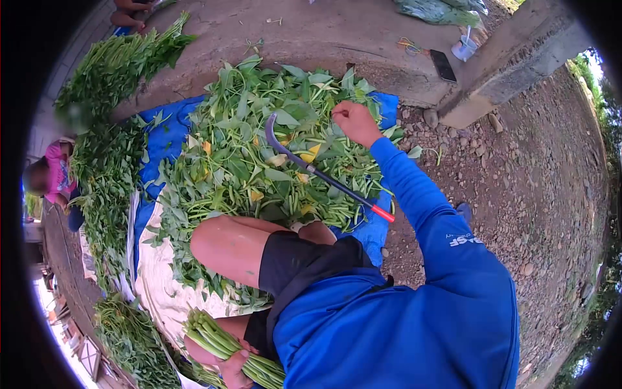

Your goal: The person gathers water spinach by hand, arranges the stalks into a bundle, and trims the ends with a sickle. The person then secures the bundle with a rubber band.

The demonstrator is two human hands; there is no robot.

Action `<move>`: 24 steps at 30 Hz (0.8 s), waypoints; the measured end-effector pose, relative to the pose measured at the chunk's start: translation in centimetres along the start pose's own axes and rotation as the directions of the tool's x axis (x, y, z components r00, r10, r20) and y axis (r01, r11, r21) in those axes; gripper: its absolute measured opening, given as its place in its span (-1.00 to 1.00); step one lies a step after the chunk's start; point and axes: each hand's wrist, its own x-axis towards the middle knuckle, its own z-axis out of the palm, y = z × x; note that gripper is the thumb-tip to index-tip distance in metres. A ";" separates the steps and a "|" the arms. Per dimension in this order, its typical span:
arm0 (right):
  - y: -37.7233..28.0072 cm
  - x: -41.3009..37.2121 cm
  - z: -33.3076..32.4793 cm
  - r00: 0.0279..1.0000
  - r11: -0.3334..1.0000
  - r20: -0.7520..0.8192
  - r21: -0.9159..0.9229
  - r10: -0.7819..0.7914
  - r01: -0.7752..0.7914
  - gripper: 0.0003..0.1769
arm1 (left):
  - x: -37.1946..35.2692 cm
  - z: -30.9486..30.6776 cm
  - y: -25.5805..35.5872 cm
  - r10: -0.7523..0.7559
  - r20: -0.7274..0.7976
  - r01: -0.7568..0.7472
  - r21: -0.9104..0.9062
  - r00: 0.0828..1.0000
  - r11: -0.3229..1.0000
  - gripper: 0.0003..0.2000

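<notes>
My left hand (234, 369) is wrapped round a bundle of green stems (223, 343) beside my leg, at the bottom of the view. My right hand (352, 119) is at the upper right edge of a big heap of leafy greens (240, 155), its fingers curled together; whether anything small is between them I cannot make out. On the heap lies a sickle (311, 170) with a curved grey blade and a black handle with a red end. Some yellow leaves show among the green ones. Under the heap is a blue tarp (165, 146).
More greens (107, 188) lie in a long row at the left. A person in pink (58, 170) sits beyond them, and part of another person (129, 13) shows at the top left. A phone (443, 66) and a cup (464, 48) lie near a concrete post (505, 61). Gravel (518, 194) covers the right.
</notes>
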 end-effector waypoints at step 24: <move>22.9 26.1 -22.5 0.824 0.500 -0.520 -0.664 0.226 -0.556 -0.51 | 9.5 9.4 6.5 -0.183 -0.020 0.184 0.157 0.983 0.970 -0.71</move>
